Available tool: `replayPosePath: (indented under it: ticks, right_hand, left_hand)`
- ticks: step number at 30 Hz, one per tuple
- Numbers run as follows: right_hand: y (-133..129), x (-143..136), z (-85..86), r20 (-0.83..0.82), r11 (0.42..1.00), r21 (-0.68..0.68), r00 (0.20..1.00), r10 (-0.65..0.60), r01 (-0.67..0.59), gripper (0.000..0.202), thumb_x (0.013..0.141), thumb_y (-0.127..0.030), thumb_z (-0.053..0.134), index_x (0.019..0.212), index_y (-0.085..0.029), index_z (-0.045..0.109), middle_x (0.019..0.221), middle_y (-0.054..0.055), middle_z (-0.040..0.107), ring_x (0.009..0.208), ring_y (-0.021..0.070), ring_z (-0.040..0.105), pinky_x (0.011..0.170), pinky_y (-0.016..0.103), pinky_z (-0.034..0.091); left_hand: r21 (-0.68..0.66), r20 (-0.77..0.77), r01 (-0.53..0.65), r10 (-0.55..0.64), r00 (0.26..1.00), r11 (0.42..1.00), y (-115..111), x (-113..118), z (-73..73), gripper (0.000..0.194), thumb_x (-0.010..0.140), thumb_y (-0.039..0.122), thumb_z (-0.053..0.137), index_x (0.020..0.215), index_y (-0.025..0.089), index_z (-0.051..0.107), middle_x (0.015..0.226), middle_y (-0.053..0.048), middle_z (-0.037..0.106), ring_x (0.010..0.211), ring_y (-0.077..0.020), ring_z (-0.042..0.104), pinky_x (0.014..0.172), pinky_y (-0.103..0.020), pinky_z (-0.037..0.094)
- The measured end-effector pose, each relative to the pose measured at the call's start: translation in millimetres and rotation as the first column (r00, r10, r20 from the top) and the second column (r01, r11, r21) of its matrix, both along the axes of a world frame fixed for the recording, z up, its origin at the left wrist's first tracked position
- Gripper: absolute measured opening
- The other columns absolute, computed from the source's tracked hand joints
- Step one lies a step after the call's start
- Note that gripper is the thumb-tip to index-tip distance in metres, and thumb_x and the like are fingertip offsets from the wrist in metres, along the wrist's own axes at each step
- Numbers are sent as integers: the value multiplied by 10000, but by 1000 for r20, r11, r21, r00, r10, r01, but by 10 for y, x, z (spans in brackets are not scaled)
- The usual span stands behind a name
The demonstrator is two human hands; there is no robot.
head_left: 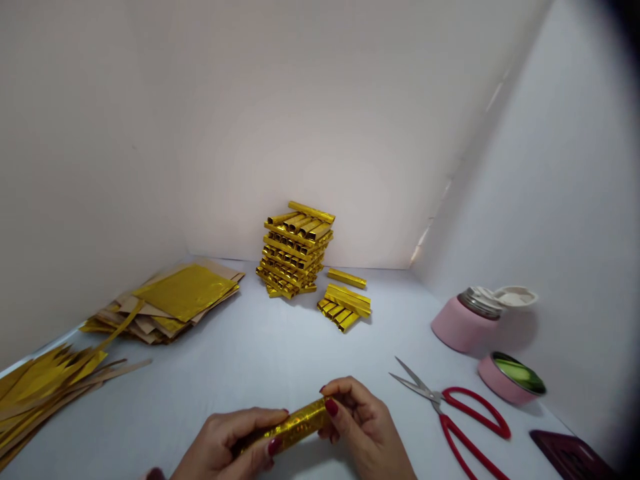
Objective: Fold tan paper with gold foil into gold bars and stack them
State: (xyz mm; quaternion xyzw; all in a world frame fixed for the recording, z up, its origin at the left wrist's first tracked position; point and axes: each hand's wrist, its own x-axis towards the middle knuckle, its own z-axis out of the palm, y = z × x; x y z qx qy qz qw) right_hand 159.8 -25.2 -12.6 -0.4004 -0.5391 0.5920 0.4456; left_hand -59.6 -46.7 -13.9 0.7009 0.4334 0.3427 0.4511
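A rolled gold foil tube (300, 425) slants across the bottom centre, held at both ends. My left hand (235, 440) grips its lower left end, with thumb and fingers around it. My right hand (363, 423) pinches the upper right end between thumb and fingers. Behind the hands rises a crisscross stack of gold tubes (295, 250). A smaller pile of gold tubes (346, 305) lies to its right, with a single gold tube (347, 278) just behind that pile.
Gold and brown sheets (187, 291) are piled at the left, with cut strips (55, 393) nearer. Open red-handled scissors (437, 398) lie right of my hands. Further right are a pink jar (463, 325), a pink bowl (507, 381) and a dark flat object (570, 453).
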Motion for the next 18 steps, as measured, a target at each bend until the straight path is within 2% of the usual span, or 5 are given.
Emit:
replayPosePath:
  ticks: [5, 8, 10, 14, 18]
  right_hand:
    - [-1, -9, -11, 8, 998, -6, 998, -64, 64, 356, 811, -513, 625, 912, -172, 603, 685, -5, 590, 567, 109, 573, 531, 211, 411]
    - [1, -13, -1, 53, 1000, -14, 998, -18, 19, 377, 802, -530, 624, 869, -159, 622, 656, 9, 609, 579, 122, 580, 541, 217, 417]
    - [22, -7, -8, 94, 999, -34, 995, -24, 27, 393, 800, -542, 617, 802, -149, 623, 596, 11, 611, 550, 119, 565, 526, 211, 406]
    - [100, 20, -57, 103, 981, -81, 980, -169, 178, 419, 783, -565, 619, 778, -147, 603, 533, -4, 600, 486, 97, 518, 476, 189, 373]
    - [141, 32, -92, 105, 972, -105, 974, -198, 209, 428, 776, -571, 623, 780, -144, 595, 505, -10, 595, 444, 84, 489, 442, 179, 346]
  left_hand:
    - [40, -6, -43, 43, 999, 998, 31, 7, 9, 263, 872, 374, 554, 1072, 274, 694, 852, -21, 705, 732, -162, 641, 641, -188, 475]
    - [20, -30, -28, 29, 999, 999, 34, 3, -7, 263, 888, 381, 526, 1031, 263, 712, 753, -18, 681, 657, -148, 609, 595, -190, 453]
    - [-14, 12, -64, 64, 998, 998, 30, -5, -48, 273, 884, 404, 530, 1044, 269, 704, 783, -20, 687, 691, -157, 615, 623, -200, 463]
    - [-134, 184, -188, 211, 960, 973, 47, -22, -140, 400, 828, 501, 582, 1121, 241, 667, 796, -34, 698, 716, -179, 622, 625, -224, 480]
    - [-264, 241, -260, 324, 915, 929, 95, -13, -120, 483, 733, 547, 670, 1052, 185, 699, 734, -43, 695, 657, -176, 611, 577, -232, 479]
